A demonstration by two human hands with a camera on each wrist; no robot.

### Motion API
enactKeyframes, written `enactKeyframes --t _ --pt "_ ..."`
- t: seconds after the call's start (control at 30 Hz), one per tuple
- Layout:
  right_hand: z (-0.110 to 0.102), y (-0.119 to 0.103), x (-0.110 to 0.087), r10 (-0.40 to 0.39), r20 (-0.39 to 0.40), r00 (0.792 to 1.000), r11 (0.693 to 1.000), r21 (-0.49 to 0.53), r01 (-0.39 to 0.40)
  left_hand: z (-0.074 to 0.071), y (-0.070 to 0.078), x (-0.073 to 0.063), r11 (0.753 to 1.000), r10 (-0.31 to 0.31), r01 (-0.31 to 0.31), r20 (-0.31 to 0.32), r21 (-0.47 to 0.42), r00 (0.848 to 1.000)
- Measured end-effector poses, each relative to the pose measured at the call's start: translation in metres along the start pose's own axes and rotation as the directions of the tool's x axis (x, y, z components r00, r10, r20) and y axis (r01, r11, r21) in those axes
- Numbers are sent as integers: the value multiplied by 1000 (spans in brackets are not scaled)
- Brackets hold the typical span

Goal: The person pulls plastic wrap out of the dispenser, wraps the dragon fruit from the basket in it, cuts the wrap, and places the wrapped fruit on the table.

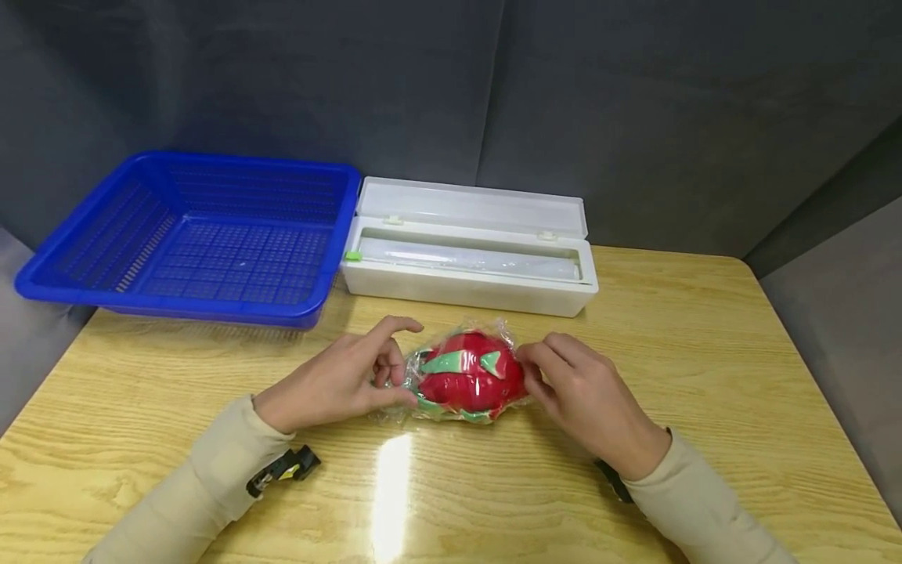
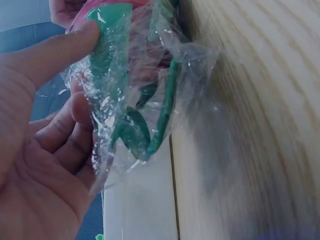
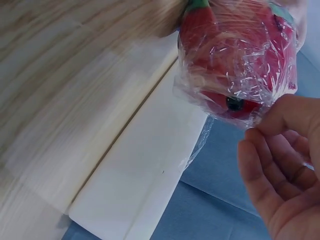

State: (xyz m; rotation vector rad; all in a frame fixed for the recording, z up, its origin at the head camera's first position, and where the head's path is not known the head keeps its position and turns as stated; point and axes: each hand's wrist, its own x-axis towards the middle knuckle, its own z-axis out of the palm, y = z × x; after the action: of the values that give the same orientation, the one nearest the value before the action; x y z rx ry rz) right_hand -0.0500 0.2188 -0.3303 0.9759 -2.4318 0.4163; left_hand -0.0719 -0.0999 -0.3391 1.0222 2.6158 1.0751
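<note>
A red and green dragon fruit (image 1: 474, 374), wrapped in clear cling film (image 1: 499, 330), lies on the table between both hands. My left hand (image 1: 348, 376) is at its leafy end, the index finger raised away from it. In the left wrist view the thumb (image 2: 75, 42) touches the wrapped fruit's green part, and the other fingers bend loosely behind the film. At the opposite end, my right hand (image 1: 578, 388) pinches the film between thumb and fingertip. The right wrist view shows that pinch beside a dark spot on the fruit; the remaining fingers are loosely bent.
Behind the fruit stands a white box (image 1: 472, 290) with its lid raised and a roll of film (image 1: 465, 257) inside. A blue plastic basket (image 1: 204, 309) sits at the back left. Dark cloth (image 1: 634, 141) hangs behind the wooden table (image 1: 705, 352).
</note>
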Motion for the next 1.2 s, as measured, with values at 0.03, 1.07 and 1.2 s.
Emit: enactKeyframes --t 0.03,1.07,1.2 --pt "0 -1 0 0 -1 1000 1000 -3 0 0 0 0 1000 -2 2 6 2 1000" --pt "-13 -6 -1 -126 44 991 988 -84 129 3 -1 -2 970 226 -219 -69 102 972" --pt "-13 -7 -1 -133 36 990 987 -85 136 3 0 -1 967 251 -244 -107 71 962"
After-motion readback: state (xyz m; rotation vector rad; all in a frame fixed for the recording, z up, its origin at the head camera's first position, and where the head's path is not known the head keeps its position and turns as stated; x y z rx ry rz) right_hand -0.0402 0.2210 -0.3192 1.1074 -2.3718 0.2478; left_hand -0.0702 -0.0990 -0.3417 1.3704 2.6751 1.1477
